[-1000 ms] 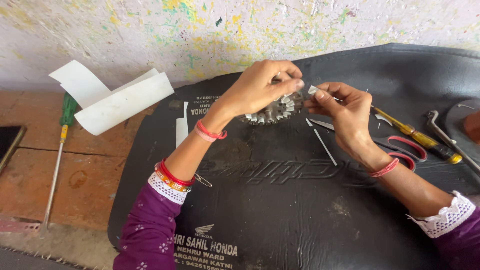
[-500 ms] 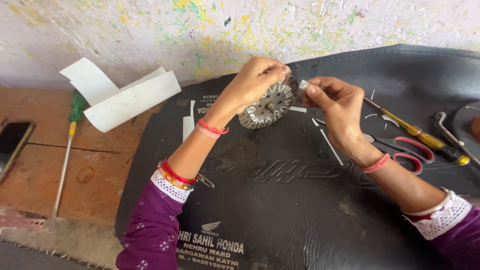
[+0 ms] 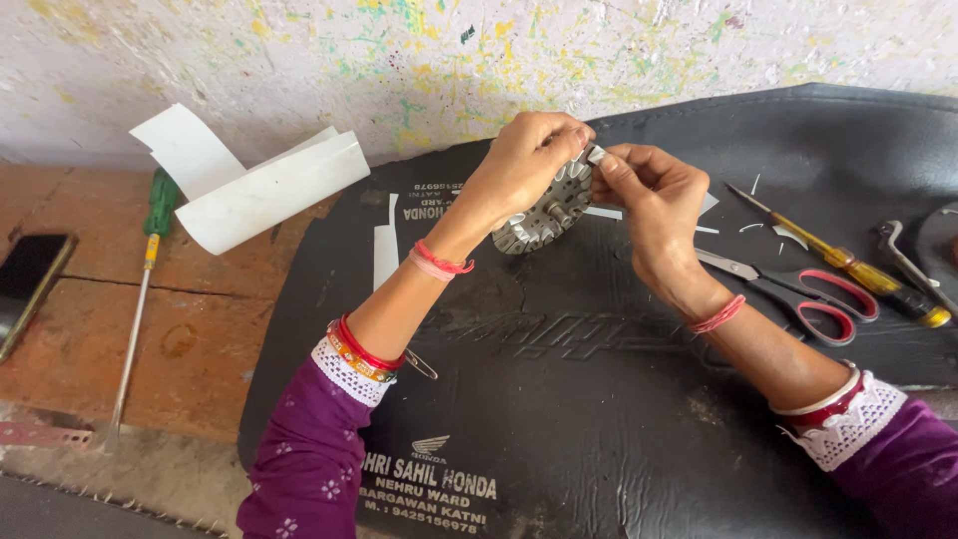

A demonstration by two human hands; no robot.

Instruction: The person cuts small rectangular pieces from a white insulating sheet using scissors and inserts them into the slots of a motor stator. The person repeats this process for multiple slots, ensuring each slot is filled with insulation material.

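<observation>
Overhead, the left hand (image 3: 524,165) grips a toothed metal disc (image 3: 544,208) above the black mat (image 3: 599,399). Right hand (image 3: 654,205) fingers pinch a small white strip (image 3: 596,155) at the disc's rim. Scissors (image 3: 798,289) lie nearby.

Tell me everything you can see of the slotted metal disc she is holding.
The disc is round, grey metal, with narrow radial slots all around its rim and a small hub with a stub at its centre. It is held tilted above the black mat, not resting on it. The left hand grips its upper edge; the right hand pinches a small white strip at the rim. Its top is hidden by fingers.
</observation>
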